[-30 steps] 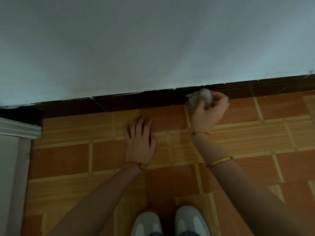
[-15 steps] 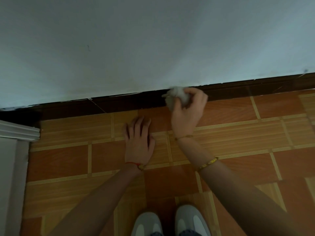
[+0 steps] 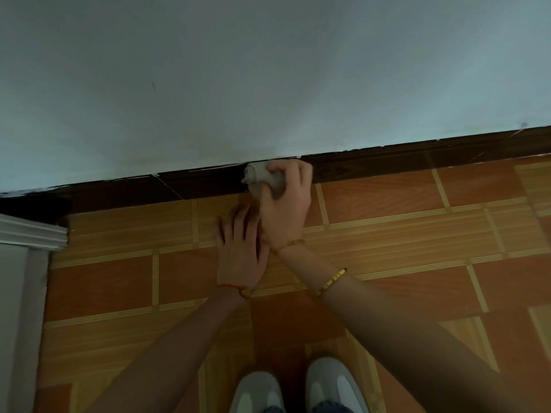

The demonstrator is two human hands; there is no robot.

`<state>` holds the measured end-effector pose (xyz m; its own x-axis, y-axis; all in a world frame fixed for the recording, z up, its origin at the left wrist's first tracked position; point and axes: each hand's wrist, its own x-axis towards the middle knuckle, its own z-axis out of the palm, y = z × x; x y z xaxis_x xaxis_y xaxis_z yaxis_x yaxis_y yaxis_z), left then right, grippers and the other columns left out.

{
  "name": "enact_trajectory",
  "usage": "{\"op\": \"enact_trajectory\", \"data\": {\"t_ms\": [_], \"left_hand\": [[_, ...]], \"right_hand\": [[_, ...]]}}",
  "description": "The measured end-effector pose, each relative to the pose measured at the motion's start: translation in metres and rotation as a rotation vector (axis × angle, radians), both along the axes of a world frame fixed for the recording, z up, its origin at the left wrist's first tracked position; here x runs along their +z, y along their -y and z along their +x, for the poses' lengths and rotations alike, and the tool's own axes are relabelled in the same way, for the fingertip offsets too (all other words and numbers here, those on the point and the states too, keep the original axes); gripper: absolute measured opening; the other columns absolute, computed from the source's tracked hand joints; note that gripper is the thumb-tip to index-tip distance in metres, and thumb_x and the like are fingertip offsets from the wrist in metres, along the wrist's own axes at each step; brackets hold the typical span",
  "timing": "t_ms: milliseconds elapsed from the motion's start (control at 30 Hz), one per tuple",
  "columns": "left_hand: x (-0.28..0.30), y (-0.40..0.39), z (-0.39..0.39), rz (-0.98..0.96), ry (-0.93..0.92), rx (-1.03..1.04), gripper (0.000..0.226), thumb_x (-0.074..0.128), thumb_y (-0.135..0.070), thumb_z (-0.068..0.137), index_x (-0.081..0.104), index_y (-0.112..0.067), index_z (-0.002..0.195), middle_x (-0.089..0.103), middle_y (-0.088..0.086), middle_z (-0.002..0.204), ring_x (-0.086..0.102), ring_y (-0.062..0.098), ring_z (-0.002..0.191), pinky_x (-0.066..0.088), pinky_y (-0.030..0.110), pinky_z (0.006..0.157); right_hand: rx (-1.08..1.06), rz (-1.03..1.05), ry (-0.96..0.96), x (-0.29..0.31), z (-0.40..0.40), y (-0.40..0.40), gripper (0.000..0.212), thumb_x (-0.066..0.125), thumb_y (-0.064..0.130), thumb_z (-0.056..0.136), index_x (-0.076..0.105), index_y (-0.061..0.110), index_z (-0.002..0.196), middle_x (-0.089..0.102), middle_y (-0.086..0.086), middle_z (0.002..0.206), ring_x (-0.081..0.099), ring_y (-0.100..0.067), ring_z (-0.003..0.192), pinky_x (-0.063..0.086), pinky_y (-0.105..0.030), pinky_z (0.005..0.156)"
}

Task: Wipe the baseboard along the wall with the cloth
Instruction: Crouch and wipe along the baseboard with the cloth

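Right hand [image 3: 286, 201]: centre of frame, fingers curled round a balled white cloth [image 3: 262, 178], pressing it against the dark baseboard [image 3: 387, 162].
Left hand [image 3: 241, 251]: just below and left of the right hand, flat on the floor [image 3: 402, 234], fingers straight and slightly spread.
Baseboard: runs from left edge to upper right, under a pale wall [image 3: 268, 70].
Grey-white shoes [image 3: 298, 391]: bottom centre.
White door trim [image 3: 29, 234]: left edge.
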<state>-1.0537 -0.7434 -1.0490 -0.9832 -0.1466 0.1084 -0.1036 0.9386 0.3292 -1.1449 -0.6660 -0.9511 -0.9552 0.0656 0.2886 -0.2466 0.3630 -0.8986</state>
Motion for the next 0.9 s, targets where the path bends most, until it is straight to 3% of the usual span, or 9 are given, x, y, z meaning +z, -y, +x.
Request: {"op": "enact_trajectory", "data": {"t_ms": [100,233,333,467,600,700,800,900], "left_hand": [[0.003,-0.002,-0.001,0.057,0.002,0.023,0.052,0.045,-0.029,0.095,0.046,-0.014,0.145,0.042,0.011,0.151,0.036,0.034,0.143,0.015,0.062,0.121],[0.005,-0.003,0.000,0.070,0.011,0.031,0.051,0.043,-0.028,0.095,0.048,-0.014,0.144,0.043,0.011,0.151,0.036,0.034,0.144,0.013,0.061,0.122],[0.005,-0.003,-0.001,0.060,0.019,0.028,0.051,0.042,-0.029,0.095,0.049,-0.013,0.144,0.043,0.012,0.151,0.035,0.034,0.144,0.014,0.062,0.121],[0.004,-0.002,0.000,0.053,0.022,0.018,0.053,0.042,-0.030,0.096,0.046,-0.012,0.145,0.043,0.013,0.151,0.034,0.035,0.144,0.015,0.063,0.120],[0.001,-0.001,0.000,0.013,0.007,0.005,0.052,0.048,-0.030,0.095,0.044,-0.009,0.143,0.044,0.016,0.150,0.035,0.036,0.143,0.019,0.065,0.118],[0.002,-0.001,0.000,0.029,-0.003,0.013,0.052,0.047,-0.028,0.094,0.047,-0.011,0.144,0.044,0.015,0.150,0.035,0.035,0.143,0.017,0.063,0.120],[0.003,-0.002,0.000,0.045,-0.006,0.028,0.051,0.045,-0.027,0.095,0.049,-0.012,0.144,0.044,0.012,0.151,0.036,0.033,0.143,0.015,0.061,0.121],[0.004,-0.003,0.000,0.049,-0.009,0.032,0.051,0.042,-0.027,0.096,0.050,-0.013,0.144,0.044,0.012,0.151,0.036,0.033,0.143,0.015,0.061,0.121]], "right_hand": [[-0.216,0.068,0.036,-0.011,-0.015,-0.038,0.029,0.063,-0.010,0.068,0.059,0.002,0.094,0.048,-0.015,0.108,0.050,-0.015,0.097,0.034,-0.003,0.085],[-0.420,0.086,0.113,-0.025,-0.036,-0.087,0.029,0.062,-0.010,0.073,0.055,0.001,0.099,0.047,-0.017,0.116,0.053,-0.023,0.104,0.044,-0.011,0.087],[-0.308,0.143,0.113,-0.033,-0.032,-0.078,0.030,0.063,-0.010,0.072,0.053,0.001,0.098,0.046,-0.016,0.115,0.051,-0.017,0.100,0.036,0.001,0.085],[-0.079,0.178,0.147,-0.042,-0.013,-0.036,0.032,0.066,-0.008,0.071,0.053,0.005,0.098,0.043,-0.009,0.113,0.044,-0.007,0.095,0.034,-0.002,0.082],[0.117,0.151,0.137,-0.044,-0.003,-0.011,0.030,0.066,-0.007,0.071,0.056,0.004,0.097,0.041,-0.005,0.109,0.044,-0.006,0.092,0.034,0.001,0.079],[-0.056,0.114,0.120,-0.037,-0.010,-0.026,0.031,0.067,-0.007,0.069,0.058,0.005,0.095,0.046,-0.010,0.108,0.046,-0.009,0.094,0.034,-0.002,0.081],[-0.341,0.069,0.105,-0.029,-0.025,-0.062,0.029,0.067,-0.005,0.071,0.058,0.007,0.096,0.047,-0.011,0.110,0.051,-0.015,0.097,0.043,-0.016,0.086],[-0.547,-0.031,0.103,-0.017,-0.043,-0.092,0.025,0.067,0.000,0.076,0.058,0.007,0.099,0.050,-0.011,0.111,0.056,-0.018,0.095,0.049,-0.016,0.082]]}}
